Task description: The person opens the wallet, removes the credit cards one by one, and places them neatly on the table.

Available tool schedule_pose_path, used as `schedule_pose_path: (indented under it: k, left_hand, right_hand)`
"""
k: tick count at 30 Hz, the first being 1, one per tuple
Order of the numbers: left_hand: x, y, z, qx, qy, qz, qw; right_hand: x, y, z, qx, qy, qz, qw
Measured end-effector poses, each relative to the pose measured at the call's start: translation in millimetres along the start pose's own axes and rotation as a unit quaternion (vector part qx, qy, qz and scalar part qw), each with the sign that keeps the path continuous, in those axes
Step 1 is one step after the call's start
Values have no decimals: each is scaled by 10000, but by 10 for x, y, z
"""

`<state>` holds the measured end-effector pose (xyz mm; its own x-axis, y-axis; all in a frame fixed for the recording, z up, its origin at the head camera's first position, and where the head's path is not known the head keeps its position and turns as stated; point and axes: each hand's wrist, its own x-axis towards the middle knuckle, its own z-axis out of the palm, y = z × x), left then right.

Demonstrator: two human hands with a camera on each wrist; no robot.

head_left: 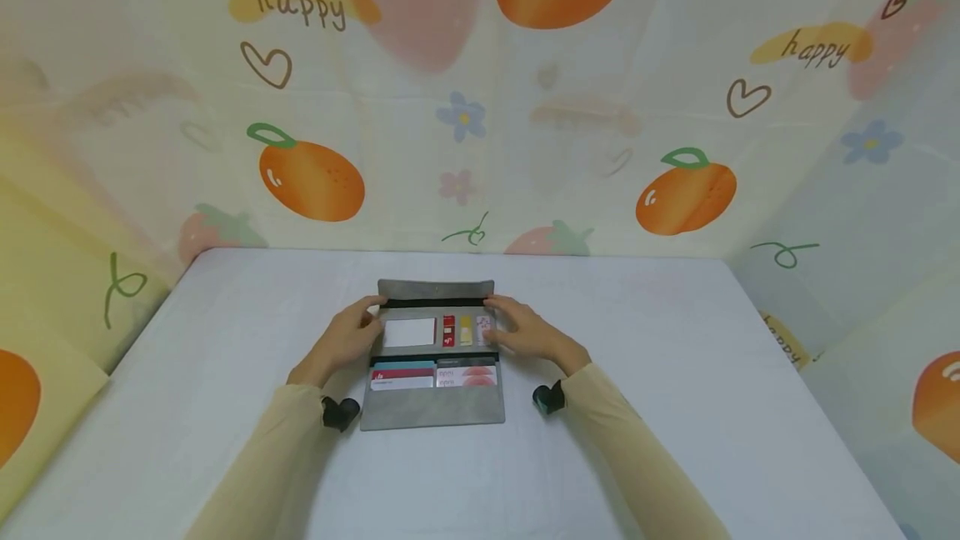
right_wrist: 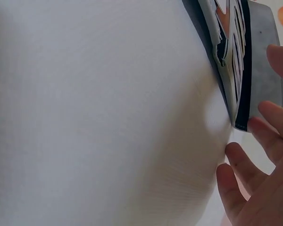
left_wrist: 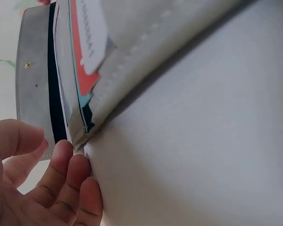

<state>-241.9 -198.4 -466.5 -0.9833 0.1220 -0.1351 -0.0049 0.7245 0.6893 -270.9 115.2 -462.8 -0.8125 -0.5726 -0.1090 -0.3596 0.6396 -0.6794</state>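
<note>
A long grey wallet lies unfolded on the table, its flap at the far end and its card side up. Cards fill its near pocket, with a white card and small red, yellow and pink pieces in the middle panel. My left hand is at the wallet's left edge, index fingertip by the fold of the flap. The left wrist view shows loosely bent fingertips right at the corner. My right hand reaches the right edge with fingers spread, fingertips beside the dark fold.
A white cloth covers the table. Behind it hangs a fruit-printed curtain, with more of it at both sides. Dark cameras are strapped at both wrists, close to the table.
</note>
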Motion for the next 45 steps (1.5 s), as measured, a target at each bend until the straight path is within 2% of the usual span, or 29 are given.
schedule_pose_path:
  k: [7, 13, 18, 23, 31, 35, 45]
  left_hand:
    - [-88, -28, 16, -190, 227, 256, 9992]
    - [-179, -9, 50, -243, 149, 162, 9995]
    - [-265, -6, 80, -277, 118, 274, 9992]
    - [-367, -24, 92, -349, -43, 433, 9984]
    - [-500, -97, 125, -359, -301, 434, 9980]
    - [-556, -128, 141, -352, -419, 392, 9977]
    - [-652, -152, 144, -47, -586, 699, 9958]
  right_hand:
    - [-40, -12, 33, 144, 52, 150, 9998]
    - [-94, -47, 68, 262, 80, 204, 9994]
    - [-142, -67, 116, 364, 67, 132, 9992]
    - [-197, -96, 141, 303, -11, 71, 9995]
    - [-270, -96, 188, 162, -35, -27, 9999]
    - [-291, -85, 226, 75, 11, 73, 9999]
    - [-317, -68, 279, 29, 248, 13, 9997]
